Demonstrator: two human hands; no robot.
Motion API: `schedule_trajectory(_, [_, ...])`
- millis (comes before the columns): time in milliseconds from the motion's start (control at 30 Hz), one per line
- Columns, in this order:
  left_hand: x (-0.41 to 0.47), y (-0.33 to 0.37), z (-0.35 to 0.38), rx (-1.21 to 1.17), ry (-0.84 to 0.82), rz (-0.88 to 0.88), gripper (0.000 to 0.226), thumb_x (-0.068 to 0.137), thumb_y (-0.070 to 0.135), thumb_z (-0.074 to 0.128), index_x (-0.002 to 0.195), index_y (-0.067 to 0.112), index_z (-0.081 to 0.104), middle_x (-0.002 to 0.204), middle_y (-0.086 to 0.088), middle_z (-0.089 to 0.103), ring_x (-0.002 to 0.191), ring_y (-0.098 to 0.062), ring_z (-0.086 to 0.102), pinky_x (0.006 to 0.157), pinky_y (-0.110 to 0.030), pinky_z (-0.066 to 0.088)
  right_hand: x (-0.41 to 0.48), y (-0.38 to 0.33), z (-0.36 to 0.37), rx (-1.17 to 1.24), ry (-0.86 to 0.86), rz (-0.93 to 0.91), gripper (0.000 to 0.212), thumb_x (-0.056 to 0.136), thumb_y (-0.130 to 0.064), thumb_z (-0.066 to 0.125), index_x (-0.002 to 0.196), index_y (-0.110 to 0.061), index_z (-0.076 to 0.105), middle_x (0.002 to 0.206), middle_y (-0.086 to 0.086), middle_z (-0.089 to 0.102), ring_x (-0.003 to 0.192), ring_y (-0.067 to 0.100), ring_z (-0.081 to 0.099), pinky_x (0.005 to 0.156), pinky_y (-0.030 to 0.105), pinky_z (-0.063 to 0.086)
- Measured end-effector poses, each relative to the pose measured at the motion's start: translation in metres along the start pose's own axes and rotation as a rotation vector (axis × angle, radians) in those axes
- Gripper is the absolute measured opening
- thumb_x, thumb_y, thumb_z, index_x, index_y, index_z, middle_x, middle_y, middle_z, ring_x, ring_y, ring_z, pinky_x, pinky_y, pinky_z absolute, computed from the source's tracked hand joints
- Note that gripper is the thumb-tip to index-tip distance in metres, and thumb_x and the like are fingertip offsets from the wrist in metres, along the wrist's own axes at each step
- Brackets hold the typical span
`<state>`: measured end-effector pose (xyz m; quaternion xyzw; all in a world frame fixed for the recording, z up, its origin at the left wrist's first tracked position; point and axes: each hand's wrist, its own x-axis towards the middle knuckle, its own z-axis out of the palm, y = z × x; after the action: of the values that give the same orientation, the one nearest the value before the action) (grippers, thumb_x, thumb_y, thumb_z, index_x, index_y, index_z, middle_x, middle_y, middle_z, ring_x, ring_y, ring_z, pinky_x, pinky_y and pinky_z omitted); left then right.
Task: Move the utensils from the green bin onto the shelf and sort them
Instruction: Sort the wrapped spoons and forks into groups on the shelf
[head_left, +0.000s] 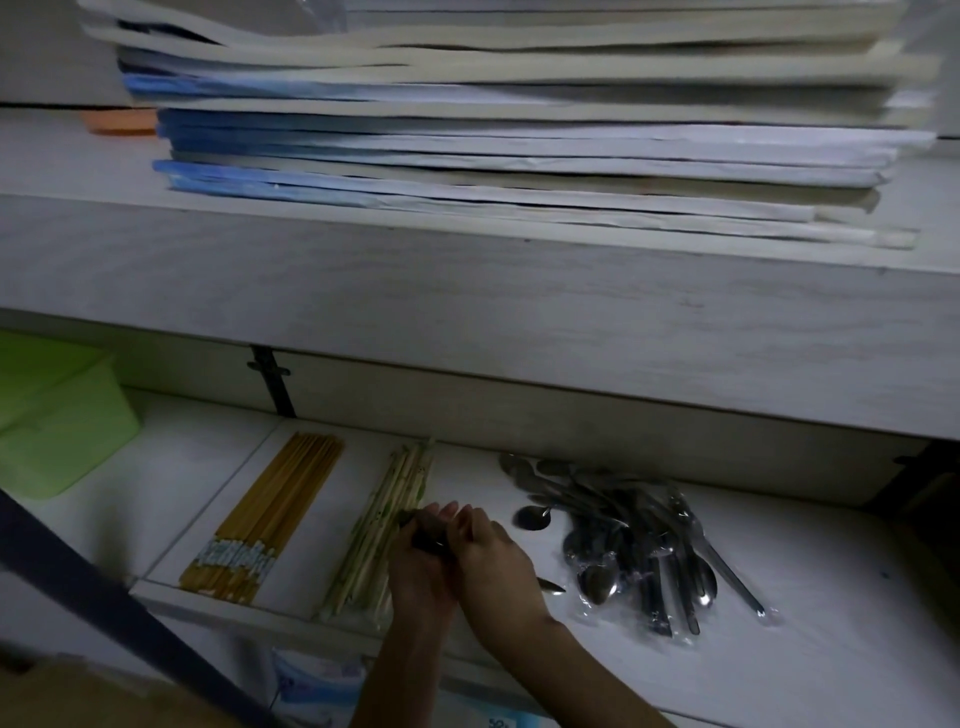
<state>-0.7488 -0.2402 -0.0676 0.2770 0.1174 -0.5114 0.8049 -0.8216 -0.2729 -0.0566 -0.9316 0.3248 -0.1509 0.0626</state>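
On the lower white shelf (171, 499), my left hand (415, 571) and my right hand (496, 564) meet over a dark-handled utensil (428, 538). Both hands curl round it, and a pointed metal tip (551, 587) sticks out from under my right palm. Touching my left hand on its left is a bundle of pale chopsticks (387, 525). A bundle of yellow chopsticks (270, 519) lies further left. To the right sits a pile of metal spoons and forks (639, 551), partly in clear plastic wrap. The green bin (57, 415) stands at the far left of the shelf.
A thick white shelf board (467, 322) overhangs the work area, carrying a tall stack of papers and folders (519, 130). A dark diagonal bar (104, 592) crosses the lower left. A black bracket (272, 379) stands on the back wall.
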Motion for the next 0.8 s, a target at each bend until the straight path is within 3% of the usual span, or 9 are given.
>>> schedule_trajectory(67, [-0.003,-0.002,0.002,-0.019,-0.019,0.000,0.034,0.095,0.023,0.035,0.073,0.008,0.055,0.069,-0.009,0.062,0.061,-0.020,0.064,0.077,-0.034,0.043,0.002,-0.004,-0.004,-0.051,0.012,-0.017,0.033,0.070,-0.036,0.046,0.080,-0.024,0.075,0.065,-0.006,0.060,0.046,0.008,0.055,0.034,0.017,0.038])
schedule_trajectory(200, [-0.005,-0.002,0.006,-0.019,-0.053,0.021,0.038,0.093,0.028,0.031,0.064,0.011,0.050,0.059,-0.005,0.053,0.056,-0.019,0.054,0.068,-0.031,0.038,0.002,-0.004,-0.003,-0.106,0.052,0.000,0.035,0.072,-0.042,0.045,0.073,-0.022,0.075,0.061,-0.005,0.060,0.049,0.010,0.056,0.038,0.019,0.039])
schedule_trajectory(267, [-0.004,-0.002,0.006,-0.055,-0.057,0.040,0.040,0.089,0.032,0.039,0.058,0.012,0.054,0.058,-0.003,0.052,0.054,-0.018,0.055,0.068,-0.031,0.038,0.002,-0.002,0.002,-0.137,0.065,-0.014,0.024,0.065,-0.045,0.066,0.076,-0.025,0.074,0.063,-0.005,0.060,0.051,0.009,0.056,0.037,0.019,0.039])
schedule_trajectory(333, [-0.002,-0.002,0.005,-0.067,-0.036,0.050,0.040,0.087,0.041,0.042,0.061,0.013,0.053,0.058,-0.003,0.053,0.058,-0.019,0.055,0.069,-0.031,0.038,0.001,-0.001,0.006,-0.119,0.037,-0.016,0.036,0.048,-0.043,0.083,0.077,-0.025,0.073,0.064,-0.005,0.060,0.050,0.008,0.056,0.035,0.019,0.039])
schedule_trajectory(367, [-0.002,-0.002,0.005,-0.063,-0.029,0.052,0.043,0.089,0.044,0.040,0.064,0.013,0.052,0.057,-0.003,0.054,0.058,-0.019,0.055,0.069,-0.032,0.038,0.001,0.000,0.004,-0.105,0.057,-0.019,0.033,0.051,-0.043,0.082,0.077,-0.025,0.073,0.064,-0.006,0.060,0.049,0.008,0.056,0.034,0.018,0.038])
schedule_trajectory(433, [-0.003,-0.002,0.007,-0.027,-0.038,0.027,0.042,0.093,0.043,0.035,0.066,0.013,0.049,0.056,-0.003,0.054,0.058,-0.019,0.054,0.069,-0.032,0.037,0.001,0.000,0.001,-0.071,0.060,-0.003,0.024,0.070,-0.041,0.055,0.074,-0.025,0.073,0.063,-0.007,0.059,0.047,0.007,0.055,0.032,0.018,0.036])
schedule_trajectory(500, [-0.002,-0.003,0.008,0.012,-0.047,-0.018,0.037,0.093,0.036,0.033,0.069,0.012,0.047,0.059,-0.004,0.052,0.064,-0.019,0.048,0.069,-0.032,0.036,0.002,-0.001,-0.001,-0.045,0.055,0.010,0.043,0.071,-0.037,0.032,0.072,-0.026,0.074,0.062,-0.007,0.058,0.047,0.006,0.054,0.031,0.017,0.035])
schedule_trajectory(667, [-0.005,-0.005,0.013,0.078,-0.099,-0.015,0.022,0.083,0.024,0.041,0.064,0.013,0.042,0.053,-0.003,0.046,0.058,-0.017,0.042,0.065,-0.030,0.034,0.002,-0.002,-0.005,-0.084,0.045,-0.016,0.045,0.070,-0.037,0.029,0.074,-0.032,0.073,0.064,-0.008,0.059,0.051,0.005,0.057,0.032,0.015,0.035])
schedule_trajectory(800, [-0.004,-0.004,0.008,0.153,-0.099,-0.003,0.016,0.073,0.024,0.045,0.065,0.014,0.037,0.066,-0.006,0.037,0.061,-0.019,0.041,0.064,-0.033,0.036,0.002,0.001,-0.001,-0.024,-0.037,-0.033,0.049,0.072,-0.036,0.029,0.088,-0.027,0.074,0.073,-0.008,0.061,0.061,0.007,0.061,0.037,0.016,0.042])
